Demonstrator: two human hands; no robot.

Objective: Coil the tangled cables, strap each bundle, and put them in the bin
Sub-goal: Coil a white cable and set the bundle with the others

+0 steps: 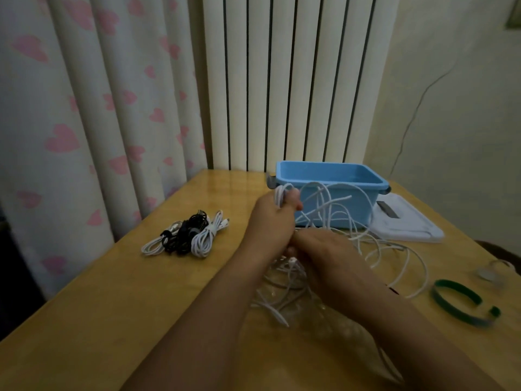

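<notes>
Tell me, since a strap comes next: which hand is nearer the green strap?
Right. The right hand sits amid the loose white cable, with the green strap off to its right; the left hand is farther left, holding up cable loops.

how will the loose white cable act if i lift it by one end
Probably floppy: the white cable sprawls in slack loops on the table. Likely to snag, since its loops cross each other. Seems light; it is thin.

Only one view, from my head cam: it looks forward and down across the wooden table (112, 292), close over both forearms. It faces the curtain (84, 108) and radiator (296, 80) behind. Wide-angle, edges bent. No second view to overlap.
</notes>
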